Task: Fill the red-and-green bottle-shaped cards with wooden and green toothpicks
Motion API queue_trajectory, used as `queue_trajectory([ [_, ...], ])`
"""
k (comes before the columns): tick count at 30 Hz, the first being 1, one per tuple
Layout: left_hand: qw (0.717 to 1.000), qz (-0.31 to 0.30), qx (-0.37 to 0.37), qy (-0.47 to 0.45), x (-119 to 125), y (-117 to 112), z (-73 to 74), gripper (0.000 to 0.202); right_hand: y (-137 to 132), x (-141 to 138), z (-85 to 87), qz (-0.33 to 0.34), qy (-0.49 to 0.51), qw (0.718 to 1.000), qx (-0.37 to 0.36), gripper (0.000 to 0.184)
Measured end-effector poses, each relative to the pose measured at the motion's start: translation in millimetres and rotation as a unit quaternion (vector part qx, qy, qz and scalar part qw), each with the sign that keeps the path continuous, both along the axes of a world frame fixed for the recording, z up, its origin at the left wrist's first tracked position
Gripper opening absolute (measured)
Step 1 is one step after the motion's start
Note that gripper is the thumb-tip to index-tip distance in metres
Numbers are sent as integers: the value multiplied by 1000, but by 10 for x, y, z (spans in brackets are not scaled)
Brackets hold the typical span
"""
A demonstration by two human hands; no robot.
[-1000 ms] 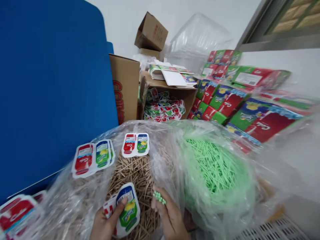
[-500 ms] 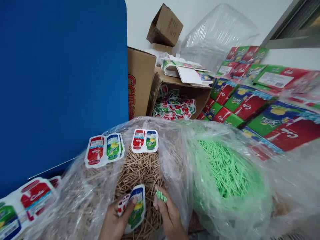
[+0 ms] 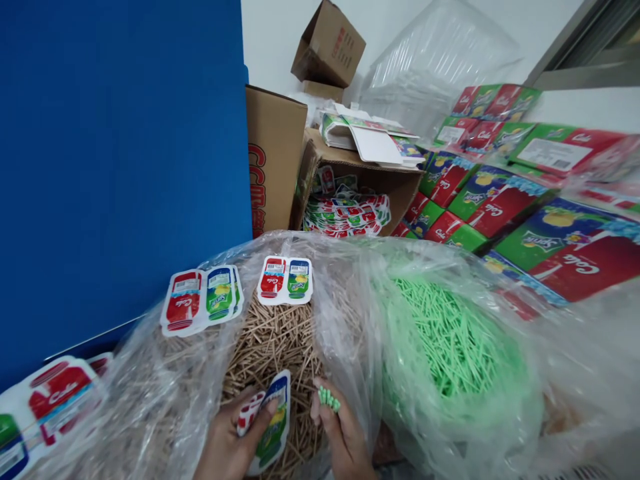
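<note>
My left hand (image 3: 227, 443) is closed on a small printed sachet card (image 3: 270, 427) with a red and a green-blue bottle picture, thumb on its face. My right hand (image 3: 343, 440) pinches a small bundle of green sticks (image 3: 329, 399) by its ends. Both hands hover over a clear plastic bag of brown wooden sticks (image 3: 273, 340). To the right lies a second clear bag full of green sticks (image 3: 450, 340). Two more sachet cards (image 3: 201, 300) (image 3: 285, 279) rest on the brown-stick bag's far side.
A blue panel (image 3: 120, 153) stands at left. Behind are cardboard boxes (image 3: 275, 167), one open with several sachet cards (image 3: 347, 213), stacked red-green cartons (image 3: 525, 207) at right, and clear plastic trays (image 3: 440, 60). More cards (image 3: 45, 400) lie at lower left.
The view has shifted slightly; both hands have dropped a little lower in the frame and stayed close together over the brown sticks, still holding the card and the green sticks.
</note>
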State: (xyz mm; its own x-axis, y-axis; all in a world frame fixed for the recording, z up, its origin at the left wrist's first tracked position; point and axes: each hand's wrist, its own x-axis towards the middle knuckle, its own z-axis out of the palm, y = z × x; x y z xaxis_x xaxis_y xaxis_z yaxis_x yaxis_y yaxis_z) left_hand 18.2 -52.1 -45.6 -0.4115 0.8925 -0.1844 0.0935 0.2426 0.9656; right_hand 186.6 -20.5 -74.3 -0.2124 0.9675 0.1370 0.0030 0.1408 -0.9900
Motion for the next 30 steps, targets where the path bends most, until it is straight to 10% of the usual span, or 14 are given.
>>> queue_trajectory([
  [16, 947, -178, 35, 265, -62, 124, -164, 23, 266, -116, 427, 23, 179, 970, -160, 31],
  [30, 927, -249, 77, 271, 2, 169, -42, 18, 373, -291, 387, 33, 19, 982, -184, 49],
])
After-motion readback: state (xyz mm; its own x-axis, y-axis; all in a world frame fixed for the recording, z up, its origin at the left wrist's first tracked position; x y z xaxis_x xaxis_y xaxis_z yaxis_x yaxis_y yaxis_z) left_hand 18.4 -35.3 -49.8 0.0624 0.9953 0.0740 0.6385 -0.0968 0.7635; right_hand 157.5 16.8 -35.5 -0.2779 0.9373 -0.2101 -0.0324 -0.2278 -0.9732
